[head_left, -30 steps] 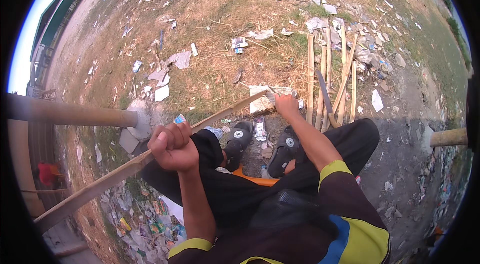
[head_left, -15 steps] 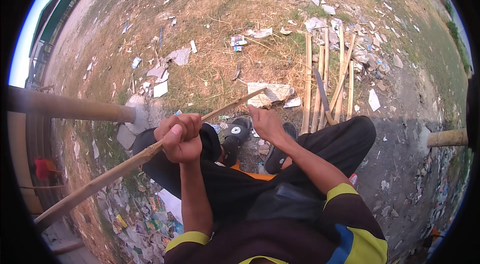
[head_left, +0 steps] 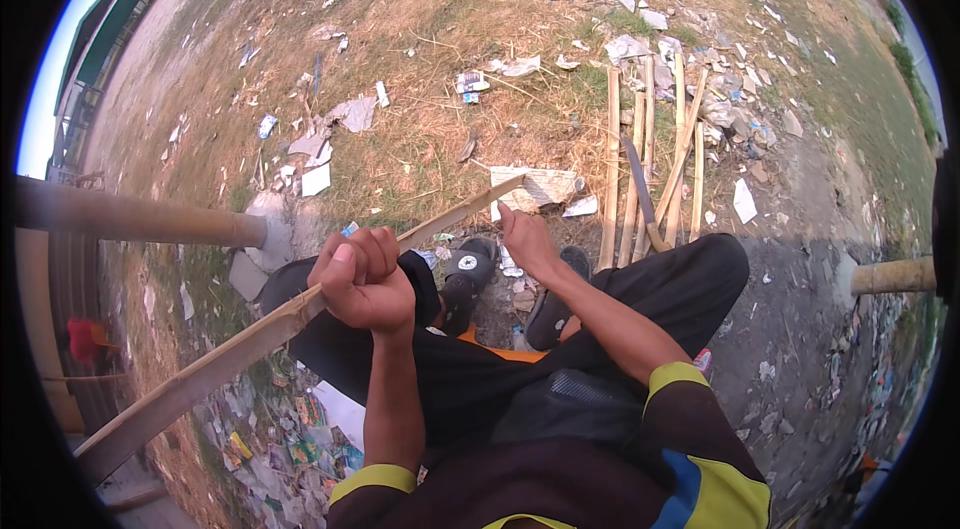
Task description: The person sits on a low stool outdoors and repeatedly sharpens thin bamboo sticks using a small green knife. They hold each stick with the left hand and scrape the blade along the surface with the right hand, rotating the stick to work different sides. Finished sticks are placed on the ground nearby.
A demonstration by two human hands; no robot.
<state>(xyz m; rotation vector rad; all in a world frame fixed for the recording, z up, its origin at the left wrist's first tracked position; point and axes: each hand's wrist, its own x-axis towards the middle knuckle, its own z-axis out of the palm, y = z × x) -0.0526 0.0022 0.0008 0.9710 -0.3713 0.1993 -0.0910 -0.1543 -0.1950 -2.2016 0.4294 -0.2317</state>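
Note:
A long split bamboo slat point(head_left: 210, 369) runs from the lower left up to its far tip near the middle of the view. My left hand point(head_left: 365, 279) is clenched around it about halfway along. My right hand point(head_left: 525, 241) is further out, just under the slat near its tip, with the fingers held together. Whether it grips the slat is unclear. My legs in black trousers point(head_left: 690, 279) and my black shoes point(head_left: 468, 269) hang below the hands, above littered ground.
A thick bamboo pole point(head_left: 140, 219) crosses horizontally at the left, and another pole end point(head_left: 890, 277) juts in at the right. Several cut bamboo slats point(head_left: 612, 159) lie on the ground ahead with a long knife point(head_left: 640, 191) among them. Paper scraps and rubble are scattered over dry grass.
My right hand has slid back along the slat from its tip toward my body. My left hand keeps its grip, and the slat's tip has moved a little further out.

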